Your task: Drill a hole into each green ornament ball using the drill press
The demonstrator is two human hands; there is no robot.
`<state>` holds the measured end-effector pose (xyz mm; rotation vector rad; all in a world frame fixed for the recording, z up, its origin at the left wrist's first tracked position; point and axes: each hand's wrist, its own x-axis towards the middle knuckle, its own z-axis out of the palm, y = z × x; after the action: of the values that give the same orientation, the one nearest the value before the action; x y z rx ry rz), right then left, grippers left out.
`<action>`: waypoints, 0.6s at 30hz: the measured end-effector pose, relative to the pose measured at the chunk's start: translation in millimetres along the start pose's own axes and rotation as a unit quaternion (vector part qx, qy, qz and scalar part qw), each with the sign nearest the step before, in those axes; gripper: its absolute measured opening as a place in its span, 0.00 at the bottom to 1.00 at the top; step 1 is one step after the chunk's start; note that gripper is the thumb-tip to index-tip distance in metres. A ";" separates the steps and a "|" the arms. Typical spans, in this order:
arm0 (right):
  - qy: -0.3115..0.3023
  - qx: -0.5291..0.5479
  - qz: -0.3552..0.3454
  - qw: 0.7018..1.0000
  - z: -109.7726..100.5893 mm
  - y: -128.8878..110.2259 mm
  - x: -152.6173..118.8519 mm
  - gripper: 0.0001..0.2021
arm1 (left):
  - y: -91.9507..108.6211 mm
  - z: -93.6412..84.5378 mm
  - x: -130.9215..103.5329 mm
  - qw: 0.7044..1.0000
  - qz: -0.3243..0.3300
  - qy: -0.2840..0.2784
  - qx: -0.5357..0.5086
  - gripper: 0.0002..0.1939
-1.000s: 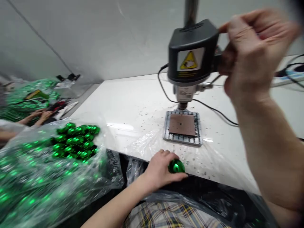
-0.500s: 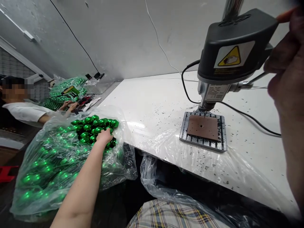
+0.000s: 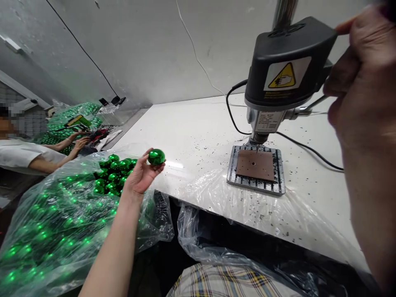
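My left hand (image 3: pixel 144 173) holds a shiny green Christmas ball (image 3: pixel 156 157) between fingers and thumb, raised over the table's left edge. Beneath and left of it, a clear plastic bag (image 3: pixel 77 243) gapes open, with many more green balls (image 3: pixel 113 173) in its mouth. At the far right my right hand (image 3: pixel 365 78) is closed around the feed lever of a black drill press (image 3: pixel 283 62); the grip itself is mostly hidden. Under the drill bit, a brown board (image 3: pixel 262 165) with a small hole lies on the slotted metal base (image 3: pixel 280 181).
Dark shavings dot the white table (image 3: pixel 185 123), whose front edge has clear plastic sheeting (image 3: pixel 204 185) draped over it. A black power cable (image 3: pixel 309 148) runs behind the base. At the left a co-worker in a white sleeve (image 3: pixel 18 154) handles things beside more bagged green balls (image 3: pixel 74 117).
My left hand has lifted a green ball out of the bag and moved right and up, turning palm up. My right hand stays at the drill press. The view has shifted slightly right.
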<state>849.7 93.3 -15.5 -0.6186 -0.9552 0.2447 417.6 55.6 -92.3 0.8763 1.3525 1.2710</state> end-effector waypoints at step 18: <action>-0.053 -0.094 -0.081 0.991 3.0 1.0 1.5 0.16 | -131.2 223.9 7.1 0.975 0.064 -0.210 0.038 0.31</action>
<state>848.2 95.9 -13.7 -0.7011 -1.1331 0.0440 651.5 88.8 -199.8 1.2237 1.0236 1.0567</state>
